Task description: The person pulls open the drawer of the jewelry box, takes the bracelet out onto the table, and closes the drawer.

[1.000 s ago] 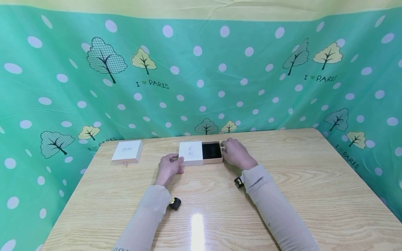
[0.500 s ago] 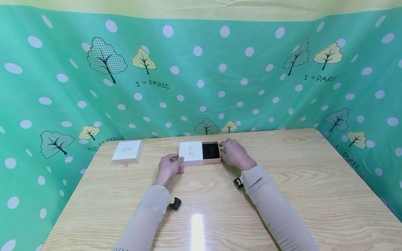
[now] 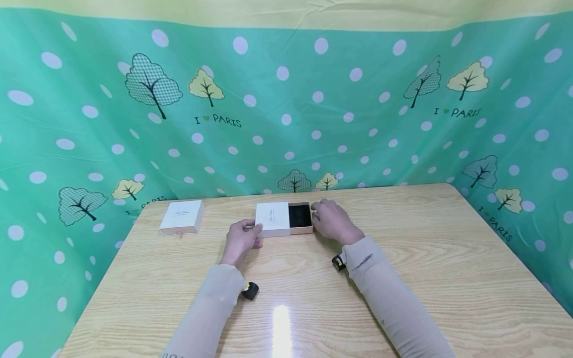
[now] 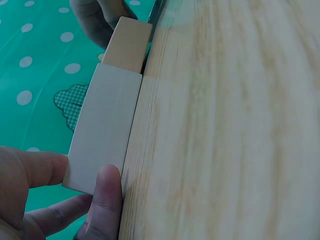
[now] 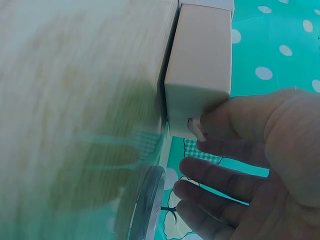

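Note:
A white drawer-style gift box point(image 3: 272, 219) lies on the table, its peach inner drawer point(image 3: 301, 230) pulled partly out to the right and showing a black inside. My left hand point(image 3: 240, 241) grips the left end of the white sleeve point(image 4: 105, 125), thumb and fingers on different sides of it. At the other end, my right hand point(image 3: 333, 220) presses the drawer's end with its thumb, beside a small ribbon tab point(image 5: 196, 130). The remaining right fingers reach out past the tab, loosely extended. Whether the index finger touches the tab is hard to tell.
A second white box point(image 3: 182, 217), closed and with a small ribbon tab at its front, stands at the table's back left. Behind the wooden table point(image 3: 403, 258) hangs a green dotted curtain point(image 3: 286, 99). A small black device sits on each wrist.
The drawer has slid left a little, further into the sleeve, with my right hand moving along. My left hand stays in place on the sleeve.

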`<control>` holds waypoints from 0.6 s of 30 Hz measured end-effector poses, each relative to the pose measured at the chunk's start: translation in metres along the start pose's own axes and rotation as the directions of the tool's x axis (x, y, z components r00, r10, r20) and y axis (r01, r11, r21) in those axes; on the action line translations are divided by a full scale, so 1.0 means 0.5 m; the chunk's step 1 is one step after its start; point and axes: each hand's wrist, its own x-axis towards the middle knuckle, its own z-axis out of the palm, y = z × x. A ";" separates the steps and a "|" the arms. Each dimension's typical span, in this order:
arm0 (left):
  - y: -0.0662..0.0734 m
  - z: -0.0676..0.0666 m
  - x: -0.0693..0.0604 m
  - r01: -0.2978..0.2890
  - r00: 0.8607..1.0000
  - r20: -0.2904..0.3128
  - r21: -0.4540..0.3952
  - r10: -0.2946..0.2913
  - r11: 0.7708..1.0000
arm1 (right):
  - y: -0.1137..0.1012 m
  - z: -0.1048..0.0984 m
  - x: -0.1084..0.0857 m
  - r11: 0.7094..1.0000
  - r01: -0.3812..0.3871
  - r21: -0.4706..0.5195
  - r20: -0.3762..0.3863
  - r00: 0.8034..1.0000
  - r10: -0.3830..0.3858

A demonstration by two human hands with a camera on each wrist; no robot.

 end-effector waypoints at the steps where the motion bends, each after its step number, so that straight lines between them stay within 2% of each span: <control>1: 0.000 0.000 0.000 0.000 1.000 0.001 0.002 0.000 1.000 | 0.000 0.000 0.000 1.000 -0.001 0.001 0.002 1.000 0.001; 18: 0.001 -0.001 -0.001 0.000 1.000 0.008 0.000 0.000 1.000 | -0.008 0.003 0.001 0.999 0.018 -0.029 0.007 1.000 -0.018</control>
